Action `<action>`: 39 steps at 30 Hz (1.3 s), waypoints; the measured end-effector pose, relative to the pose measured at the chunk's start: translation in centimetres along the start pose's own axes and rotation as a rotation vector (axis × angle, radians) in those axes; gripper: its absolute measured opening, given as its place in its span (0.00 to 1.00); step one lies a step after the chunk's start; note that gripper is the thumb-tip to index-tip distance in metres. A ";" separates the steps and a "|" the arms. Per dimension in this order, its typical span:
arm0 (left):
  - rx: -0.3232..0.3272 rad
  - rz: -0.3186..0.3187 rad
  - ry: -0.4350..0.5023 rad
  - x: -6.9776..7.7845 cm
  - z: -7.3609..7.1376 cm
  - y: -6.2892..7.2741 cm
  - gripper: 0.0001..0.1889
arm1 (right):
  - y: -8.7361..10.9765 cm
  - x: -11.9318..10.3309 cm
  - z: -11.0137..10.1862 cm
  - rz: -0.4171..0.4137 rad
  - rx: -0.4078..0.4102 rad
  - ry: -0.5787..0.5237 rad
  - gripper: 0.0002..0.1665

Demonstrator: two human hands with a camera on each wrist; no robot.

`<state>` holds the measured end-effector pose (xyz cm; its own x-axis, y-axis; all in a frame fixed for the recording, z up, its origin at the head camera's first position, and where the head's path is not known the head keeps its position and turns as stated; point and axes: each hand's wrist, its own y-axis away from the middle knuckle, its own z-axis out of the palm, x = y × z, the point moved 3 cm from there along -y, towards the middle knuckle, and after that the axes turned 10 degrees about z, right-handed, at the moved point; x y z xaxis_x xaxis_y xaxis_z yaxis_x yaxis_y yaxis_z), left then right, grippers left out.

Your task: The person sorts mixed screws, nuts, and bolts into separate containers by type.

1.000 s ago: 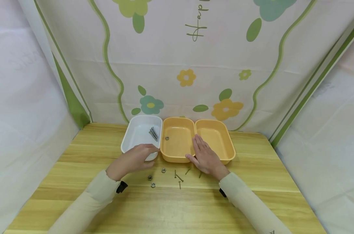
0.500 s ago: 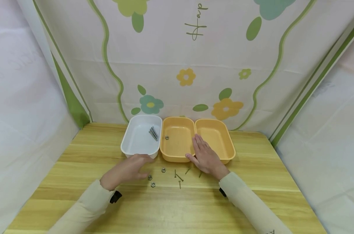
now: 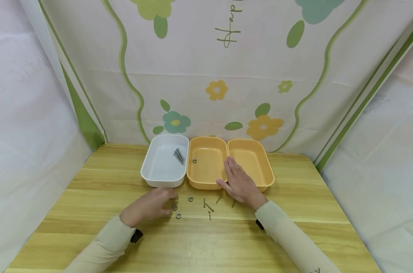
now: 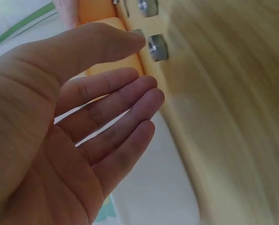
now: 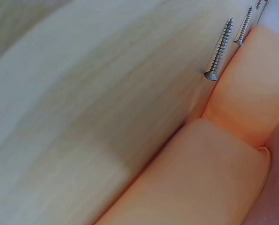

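My left hand (image 3: 149,204) hovers in front of the white tray, thumb and fingers parted around empty air. Right at its fingertips lies a hex nut (image 3: 175,207); two more, a front nut (image 3: 178,215) and a back nut (image 3: 190,198), are close by. The left wrist view shows the palm and a nut (image 4: 157,47) just past the thumb tip. My right hand (image 3: 241,184) rests with straight fingers over the meeting rims of the middle orange tray (image 3: 208,185) and the right orange tray (image 3: 269,178). A screw (image 5: 219,50) lies beside the trays in the right wrist view.
The white tray (image 3: 163,178) holds several long screws (image 3: 179,156). One nut (image 3: 194,161) sits in the middle orange tray. Several small screws (image 3: 209,207) are scattered on the wooden table (image 3: 206,246). A printed curtain (image 3: 192,60) hangs behind the trays.
My left hand has drawn back from over the white tray's front edge towards the nuts on the table. My right hand has stayed in place.
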<state>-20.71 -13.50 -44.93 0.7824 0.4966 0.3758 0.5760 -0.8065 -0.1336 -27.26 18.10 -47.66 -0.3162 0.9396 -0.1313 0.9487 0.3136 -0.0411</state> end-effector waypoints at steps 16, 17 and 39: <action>-0.028 0.001 -0.008 -0.6 1.0 -1.1 0.08 | 0.1 -0.2 -0.2 -0.007 0.005 0.003 0.53; -0.030 0.002 -0.002 -0.6 1.1 -1.2 0.08 | 0.1 -0.2 -0.2 -0.008 0.006 -0.001 0.53; -0.114 0.019 0.070 1.1 -0.6 -2.8 0.09 | 0.2 -0.1 -0.1 -0.014 0.015 0.002 0.53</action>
<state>-21.61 -10.84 -43.57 0.7720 0.4608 0.4378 0.5278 -0.8485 -0.0376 -27.09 18.11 -47.52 -0.3290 0.9354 -0.1291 0.9442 0.3241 -0.0582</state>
